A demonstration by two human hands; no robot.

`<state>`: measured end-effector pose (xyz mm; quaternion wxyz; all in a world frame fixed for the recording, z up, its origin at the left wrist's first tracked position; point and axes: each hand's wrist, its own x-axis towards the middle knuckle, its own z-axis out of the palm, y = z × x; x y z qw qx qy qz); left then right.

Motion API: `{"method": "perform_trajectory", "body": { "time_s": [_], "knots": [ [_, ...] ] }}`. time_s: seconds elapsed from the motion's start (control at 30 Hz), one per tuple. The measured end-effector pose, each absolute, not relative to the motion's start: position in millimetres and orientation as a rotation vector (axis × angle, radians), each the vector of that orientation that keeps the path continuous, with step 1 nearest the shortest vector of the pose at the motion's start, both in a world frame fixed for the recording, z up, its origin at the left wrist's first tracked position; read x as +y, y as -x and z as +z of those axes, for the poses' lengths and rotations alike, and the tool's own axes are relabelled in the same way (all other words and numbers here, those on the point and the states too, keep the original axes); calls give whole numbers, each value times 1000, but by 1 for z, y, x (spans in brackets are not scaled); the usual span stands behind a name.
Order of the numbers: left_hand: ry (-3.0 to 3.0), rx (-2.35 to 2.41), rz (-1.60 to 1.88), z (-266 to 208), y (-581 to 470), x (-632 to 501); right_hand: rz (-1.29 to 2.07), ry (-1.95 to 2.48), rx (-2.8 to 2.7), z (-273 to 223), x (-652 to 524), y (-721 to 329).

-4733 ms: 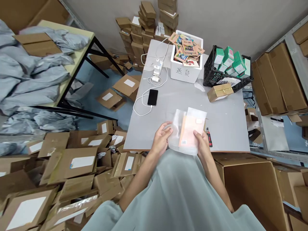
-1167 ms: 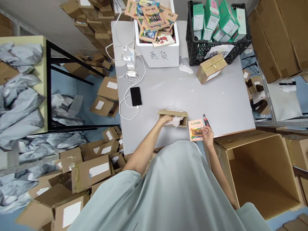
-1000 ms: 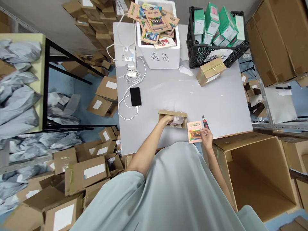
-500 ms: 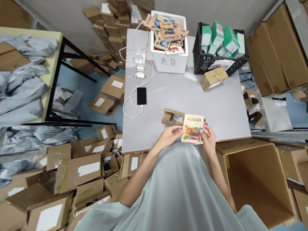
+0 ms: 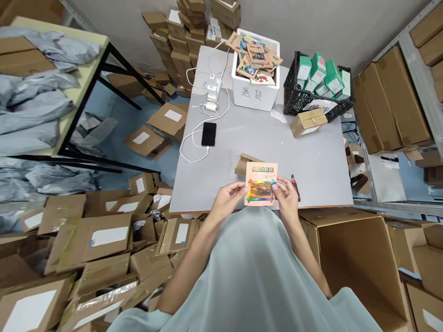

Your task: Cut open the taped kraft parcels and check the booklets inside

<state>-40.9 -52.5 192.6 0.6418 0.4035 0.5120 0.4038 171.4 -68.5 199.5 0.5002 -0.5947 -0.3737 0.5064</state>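
Note:
Between my two hands is a small square booklet [image 5: 261, 184] with a peach cover and a rainbow-edged picture, held upright in front of my lap. My left hand [image 5: 230, 196] pinches its left edge, and my right hand [image 5: 285, 196] pinches the right edge. Behind the booklet lies an opened small cardboard box [image 5: 244, 162], mostly hidden by it. A red and black cutter-like tool [image 5: 295, 186] rests on the table just right of my right hand.
On the grey table [image 5: 252, 138] are a phone [image 5: 208, 134] on a white cable, a white foam box [image 5: 256, 97] of similar booklets, a black crate [image 5: 289, 99] of green boxes and a taped carton [image 5: 308, 122]. A large open carton [image 5: 353, 258] stands at right; many cartons crowd the left floor.
The view has shifted. The booklet, in both hands, has moved left and now covers more of the small cardboard box; the red and black tool shows more fully.

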Motion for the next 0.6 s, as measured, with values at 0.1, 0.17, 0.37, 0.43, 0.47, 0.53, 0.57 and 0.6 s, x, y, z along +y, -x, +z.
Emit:
{"method": "perform_trajectory", "body": {
  "time_s": [0.1, 0.17, 0.37, 0.43, 0.47, 0.53, 0.57, 0.6],
  "knots": [
    [-977, 1223, 975, 192, 39, -56, 985, 1503, -1016, 211, -74, -167],
    [-1083, 1316, 1025, 193, 35, -59, 807, 1545, -1146, 222, -80, -162],
    [-1711, 1478, 1252, 195, 20, -77, 989, 1477, -1272, 235, -97, -130],
    [-1857, 1426, 1287, 193, 17, -84, 950, 1498, -1213, 232, -100, -120],
    [-1901, 1412, 1297, 192, 16, -88, 921, 1512, -1185, 230, -100, -117],
    [-1947, 1394, 1292, 190, 15, -93, 881, 1534, -1127, 227, -99, -115],
    [-1951, 1385, 1281, 190, 15, -94, 878, 1539, -1100, 225, -96, -116],
    [-1938, 1384, 1270, 192, 16, -95, 883, 1540, -1074, 224, -93, -119]
  ]
}}
